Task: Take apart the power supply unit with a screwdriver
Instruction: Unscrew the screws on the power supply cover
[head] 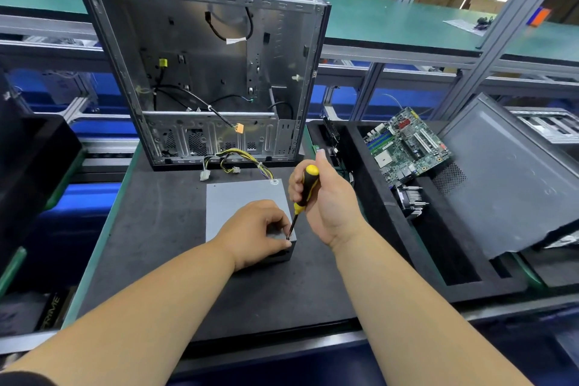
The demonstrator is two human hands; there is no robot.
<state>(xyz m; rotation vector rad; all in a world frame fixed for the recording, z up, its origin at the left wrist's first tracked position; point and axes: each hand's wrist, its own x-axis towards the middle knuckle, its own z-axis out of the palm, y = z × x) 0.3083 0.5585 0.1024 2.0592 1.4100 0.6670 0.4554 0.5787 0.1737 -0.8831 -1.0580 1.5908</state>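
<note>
A black mat (156, 244) carries the power supply unit (238, 197) and computer case (200, 66).

My left hand (255, 230) covers the near right corner of the power supply unit (239, 202), so I cannot see the screw under the screwdriver (303, 194) tip. The black tray (34, 147) at the workbench's left edge is cut off by the frame. The motherboard (407, 144) markings are too small to read.

- I see the power supply (238, 207), a grey metal box, lying flat on the black mat, partly under my left fingers (275, 222); its yellow-and-black wires (241, 160) trail beyond them.
- The screwdriver (302, 197), black-and-yellow handled, stands tilted in my right fingers (296, 186), tip at the box's near right corner beside my left fingertips.
</note>
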